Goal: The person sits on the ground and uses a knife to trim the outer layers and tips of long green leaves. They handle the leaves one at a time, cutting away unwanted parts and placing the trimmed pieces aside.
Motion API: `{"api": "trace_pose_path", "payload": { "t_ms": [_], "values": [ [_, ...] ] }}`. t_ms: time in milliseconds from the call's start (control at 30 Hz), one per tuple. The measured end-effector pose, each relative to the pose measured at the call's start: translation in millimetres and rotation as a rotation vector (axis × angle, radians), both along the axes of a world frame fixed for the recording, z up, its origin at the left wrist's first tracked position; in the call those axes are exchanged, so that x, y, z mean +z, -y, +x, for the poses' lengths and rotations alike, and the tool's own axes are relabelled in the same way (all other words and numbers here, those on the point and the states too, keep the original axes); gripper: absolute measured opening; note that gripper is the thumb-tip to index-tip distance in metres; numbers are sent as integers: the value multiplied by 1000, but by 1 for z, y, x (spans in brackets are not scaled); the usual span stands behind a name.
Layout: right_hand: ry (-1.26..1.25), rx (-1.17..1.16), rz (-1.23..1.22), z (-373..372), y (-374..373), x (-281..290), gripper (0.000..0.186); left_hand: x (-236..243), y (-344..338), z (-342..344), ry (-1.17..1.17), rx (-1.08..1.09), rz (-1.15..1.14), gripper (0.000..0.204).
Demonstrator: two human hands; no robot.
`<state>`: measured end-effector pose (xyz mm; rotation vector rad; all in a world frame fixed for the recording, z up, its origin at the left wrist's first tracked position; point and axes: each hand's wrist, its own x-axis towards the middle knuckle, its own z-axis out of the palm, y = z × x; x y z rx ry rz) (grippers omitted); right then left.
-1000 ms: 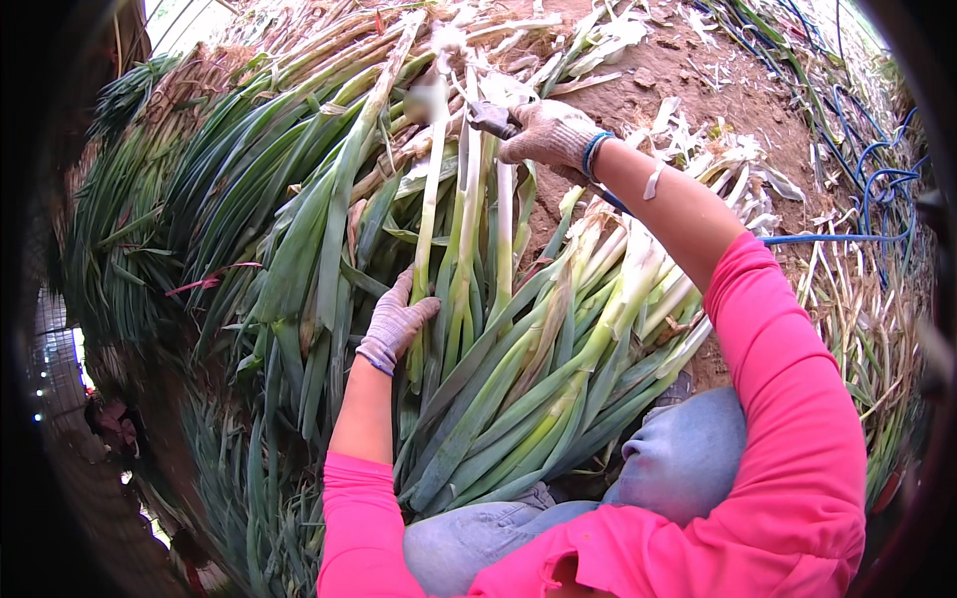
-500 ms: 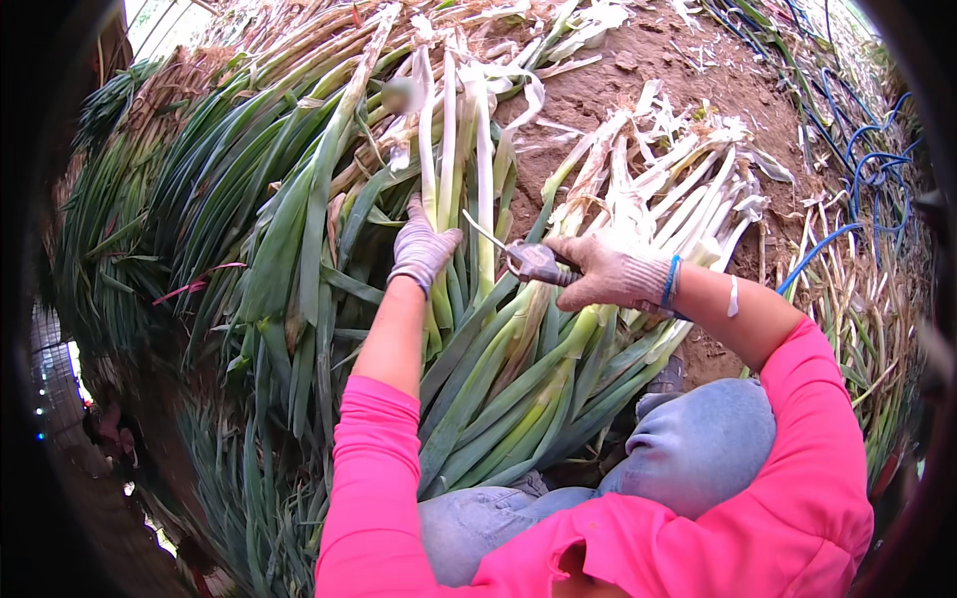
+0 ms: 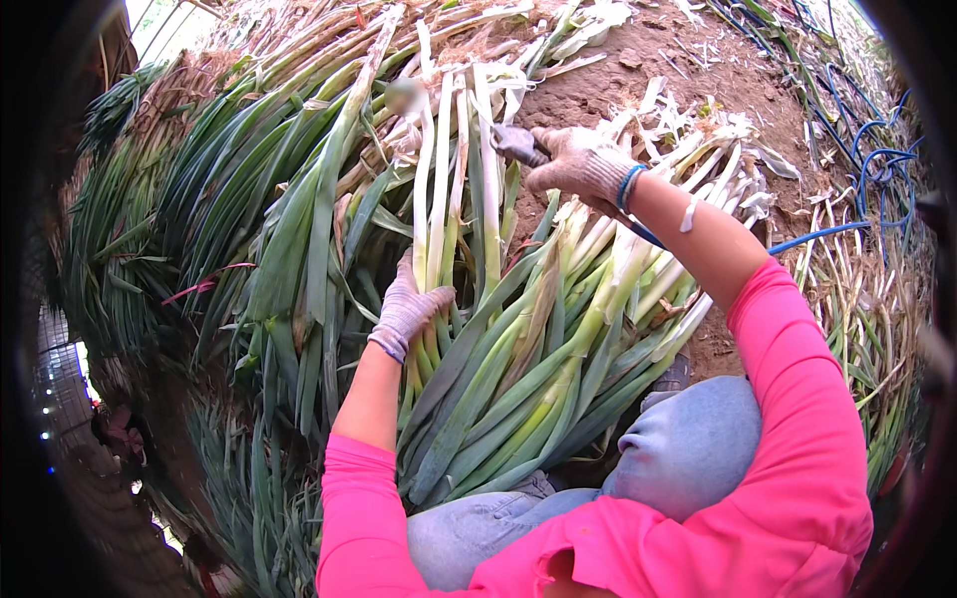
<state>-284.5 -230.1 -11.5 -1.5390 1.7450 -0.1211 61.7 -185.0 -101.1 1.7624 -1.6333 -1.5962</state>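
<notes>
My left hand (image 3: 409,307), in a striped knit glove, is wrapped around the pale stems of several leeks (image 3: 439,204), whose white ends point away from me. To the right and farther off, my right hand (image 3: 586,169), also gloved, grips a grey air blow gun (image 3: 519,146) with a blue hose (image 3: 645,235) running back under the wrist. The gun's front points left toward the white ends; its thin tip cannot be made out. A bundle of leeks (image 3: 688,189) with shredded pale outer skins lies below and right of my right hand.
Thick rows of green leeks (image 3: 229,164) lie at the left. Brown soil (image 3: 658,50) with scraps of skin lies beyond the bundle. Loops of blue hose (image 3: 877,159) and dry stalks (image 3: 832,289) are at the right. My bent knee (image 3: 688,444) is in front.
My right hand with the air blow gun has moved away from me and up toward the leeks' white ends. My left hand has come slightly nearer, still gripping the leeks.
</notes>
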Motion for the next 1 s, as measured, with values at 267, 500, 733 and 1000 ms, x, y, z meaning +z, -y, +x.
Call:
{"api": "trace_pose_path", "payload": {
  "t_ms": [267, 500, 733, 1000],
  "values": [
    [316, 262, 152, 20, -84, 17, 55, 15, 4, 19, -89, 88, 33, 95],
    [107, 283, 65, 23, -63, 21, 53, 6, 2, 23, -114, 94, 14, 90],
    [-36, 58, -68, 4, 24, 5, 52, 9, 0, 11, -144, 110, 80, 93],
    [51, 139, -45, -7, 4, -1, 58, -5, -7, 7, -111, 63, 87, 80]
  ]
}}
